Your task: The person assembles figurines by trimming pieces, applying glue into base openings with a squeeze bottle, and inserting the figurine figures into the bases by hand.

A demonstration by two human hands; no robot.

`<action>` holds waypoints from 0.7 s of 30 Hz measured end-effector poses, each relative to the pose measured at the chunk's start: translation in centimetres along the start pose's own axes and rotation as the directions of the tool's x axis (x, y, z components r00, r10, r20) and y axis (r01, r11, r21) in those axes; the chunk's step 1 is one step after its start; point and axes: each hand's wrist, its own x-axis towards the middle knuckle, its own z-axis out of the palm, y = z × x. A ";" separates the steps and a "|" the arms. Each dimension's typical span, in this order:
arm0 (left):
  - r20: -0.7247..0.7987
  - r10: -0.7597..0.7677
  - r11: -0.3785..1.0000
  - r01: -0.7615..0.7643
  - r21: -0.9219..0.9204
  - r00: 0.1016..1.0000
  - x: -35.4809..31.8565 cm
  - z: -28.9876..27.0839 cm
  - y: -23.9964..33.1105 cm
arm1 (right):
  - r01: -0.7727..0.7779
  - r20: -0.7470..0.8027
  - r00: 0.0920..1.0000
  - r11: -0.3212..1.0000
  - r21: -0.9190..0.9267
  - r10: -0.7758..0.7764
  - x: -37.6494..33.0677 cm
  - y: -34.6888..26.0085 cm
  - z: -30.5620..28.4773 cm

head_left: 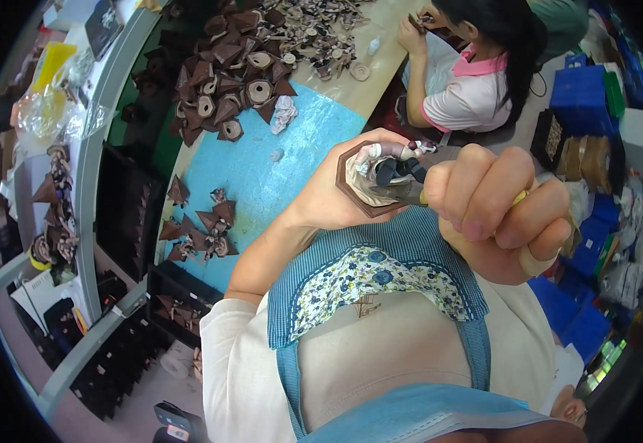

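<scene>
My left hand (325, 188) is wrapped round a small figurine (371, 181) with a brown, angular-edged base. A pale-clothed figure with dark legs or boots sits on its cream-coloured middle. Close against it on the right is my right hand (495, 196), its fingers curled tightly round a hand tool (410, 194). Only a grey metal end and bits of yellow show of that tool; the fist hides the rest, so its exact kind is unclear. The metal end reaches the figurine beside the dark legs.
Brown pointed pieces (225, 81) and small painted parts (329, 37) heap on the table, whose blue sheet (314, 122) bears crumpled tissue (284, 114) and finished-looking figurines (207, 229). A co-worker (476, 81) sits at upper right. Blue bins (583, 100) stack at right; a black tray (177, 295) lies left.
</scene>
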 end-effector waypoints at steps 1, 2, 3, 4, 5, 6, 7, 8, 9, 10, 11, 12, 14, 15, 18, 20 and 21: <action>0.013 -0.015 0.999 0.016 -0.030 1.000 0.0 0.0 -0.1 | 0.006 -0.006 1.000 1.000 -0.010 -0.006 -0.2 -0.1 0.1; 0.025 -0.030 0.998 0.032 -0.060 0.999 -0.1 0.0 -0.1 | 0.005 -0.010 1.000 1.000 -0.023 -0.005 -0.3 -0.3 0.1; 0.034 -0.033 0.998 0.035 -0.061 0.999 -0.1 0.0 -0.1 | 0.002 -0.014 1.000 0.999 -0.035 -0.003 -0.4 -0.4 0.2; 0.042 -0.035 0.999 0.036 -0.021 0.999 0.0 0.0 0.0 | 0.005 -0.018 1.000 0.999 -0.041 -0.006 -0.5 -0.5 0.3; 0.049 -0.035 0.999 0.034 0.018 0.998 0.0 0.1 0.0 | 0.003 -0.036 0.999 0.999 -0.046 -0.005 -0.5 -0.7 0.4; 0.053 -0.037 0.999 0.036 0.016 0.998 0.0 0.1 0.0 | 0.001 -0.053 0.999 0.999 -0.051 -0.004 -0.5 -0.8 0.5; 0.059 -0.040 0.999 0.041 -0.014 0.997 0.0 0.1 0.0 | -0.001 -0.055 0.998 0.999 -0.054 -0.002 -0.5 -0.9 0.5; 0.062 -0.041 0.998 0.044 -0.042 0.997 0.0 0.1 -0.1 | -0.043 -0.034 0.999 0.997 -0.063 0.041 -0.4 -0.9 0.6; 0.060 -0.041 0.998 0.044 -0.045 0.997 0.0 0.2 -0.1 | -0.086 -0.013 0.996 0.994 -0.072 0.085 -0.4 -0.9 0.7; 0.058 -0.047 0.997 0.050 -0.055 0.997 -0.1 0.2 -0.3 | -0.089 -0.013 0.996 0.993 -0.071 0.089 -0.4 -1.0 0.7; 0.060 -0.052 0.996 0.056 -0.064 0.997 0.0 0.2 -0.3 | -0.101 -0.018 0.995 0.992 -0.071 0.100 -0.4 -1.1 0.7; 0.059 -0.054 0.996 0.057 -0.065 0.997 0.0 0.3 -0.3 | -0.113 -0.023 0.993 0.991 -0.071 0.112 -0.4 -1.2 0.7; 0.058 -0.097 0.990 0.102 -0.097 0.994 0.2 0.4 -0.2 | -0.120 -0.036 0.992 0.989 -0.090 0.117 -0.6 -1.2 0.7; 0.060 -0.098 0.990 0.103 -0.097 0.993 0.2 0.4 -0.3 | -0.126 -0.049 0.991 0.986 -0.110 0.121 -0.7 -1.2 0.8; 0.093 -0.058 0.997 0.062 -0.046 0.994 0.6 0.6 -0.4 | -0.123 -0.043 0.992 0.978 -0.168 0.118 -1.2 -1.6 1.0; 0.111 -0.042 0.997 0.035 0.065 0.993 0.9 0.9 -0.1 | -0.137 -0.037 0.991 0.973 -0.186 0.132 -1.3 -2.0 1.0; 0.114 -0.045 0.997 0.038 0.064 0.992 1.0 1.0 -0.2 | -0.154 -0.030 0.988 0.967 -0.201 0.151 -1.4 -2.2 1.0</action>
